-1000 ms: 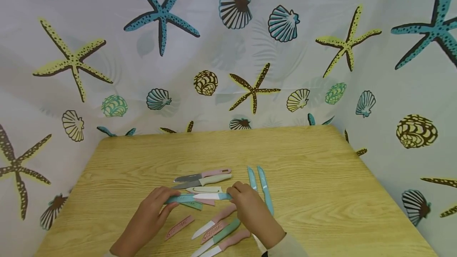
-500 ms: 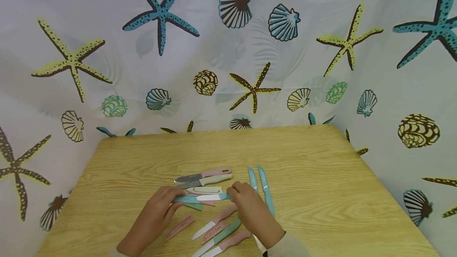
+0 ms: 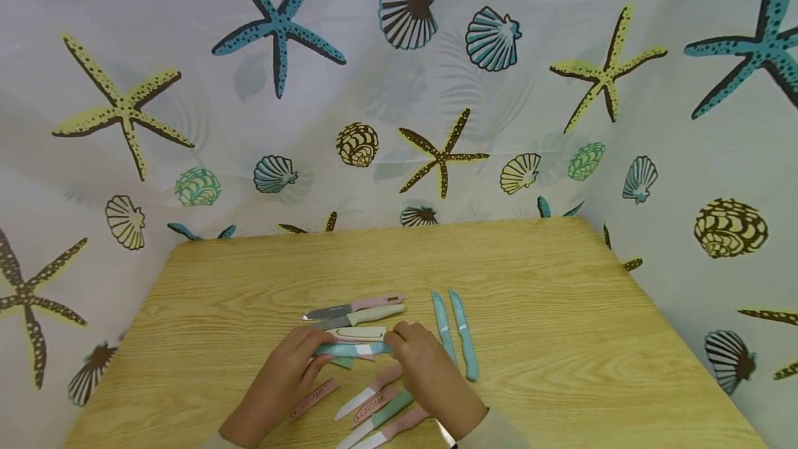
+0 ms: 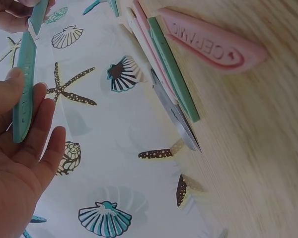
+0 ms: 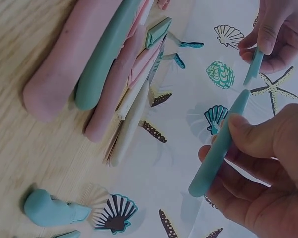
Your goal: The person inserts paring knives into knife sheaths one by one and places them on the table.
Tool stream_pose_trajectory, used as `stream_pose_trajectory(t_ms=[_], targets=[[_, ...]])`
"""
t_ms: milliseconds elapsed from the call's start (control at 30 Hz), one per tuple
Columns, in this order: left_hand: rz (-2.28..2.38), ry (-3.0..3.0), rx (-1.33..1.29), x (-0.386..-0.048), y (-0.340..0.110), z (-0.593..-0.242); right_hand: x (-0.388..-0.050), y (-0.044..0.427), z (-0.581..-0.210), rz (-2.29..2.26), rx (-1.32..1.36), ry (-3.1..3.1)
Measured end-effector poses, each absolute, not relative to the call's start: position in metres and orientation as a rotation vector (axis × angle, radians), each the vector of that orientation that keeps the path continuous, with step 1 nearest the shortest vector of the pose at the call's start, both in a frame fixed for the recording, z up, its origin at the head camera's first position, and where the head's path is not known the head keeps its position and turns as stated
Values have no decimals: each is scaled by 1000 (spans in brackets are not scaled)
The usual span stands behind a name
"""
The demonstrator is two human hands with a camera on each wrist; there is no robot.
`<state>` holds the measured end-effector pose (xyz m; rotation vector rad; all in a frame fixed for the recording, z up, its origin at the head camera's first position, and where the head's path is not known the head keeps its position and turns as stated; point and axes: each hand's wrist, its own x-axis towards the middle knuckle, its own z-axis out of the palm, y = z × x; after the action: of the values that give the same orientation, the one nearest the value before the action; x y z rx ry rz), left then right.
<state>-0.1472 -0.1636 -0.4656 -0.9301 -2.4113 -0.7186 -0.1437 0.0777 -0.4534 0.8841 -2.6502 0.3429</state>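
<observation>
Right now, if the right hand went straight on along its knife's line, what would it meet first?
Most likely the blue sheath pinched by the left hand: it lines up with the blue knife in the right hand, a strip of white blade showing between. Depth is hard to judge.

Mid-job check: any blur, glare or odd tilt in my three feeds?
Head view: table fairly evenly lit without strong glare, markings on the blue sheath too small to read; left wrist view: heavily tilted, CERAMIC on the pink sheath upside down yet legible; right wrist view: also tilted and rather dim, nearest pink handle soft-edged.
</observation>
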Motion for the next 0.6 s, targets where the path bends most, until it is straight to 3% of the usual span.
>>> stream_pose_trajectory(t_ms=[600], targets=[[-757, -2367, -995, -148, -158, -469, -139, 76, -453, 348, 901, -2637]])
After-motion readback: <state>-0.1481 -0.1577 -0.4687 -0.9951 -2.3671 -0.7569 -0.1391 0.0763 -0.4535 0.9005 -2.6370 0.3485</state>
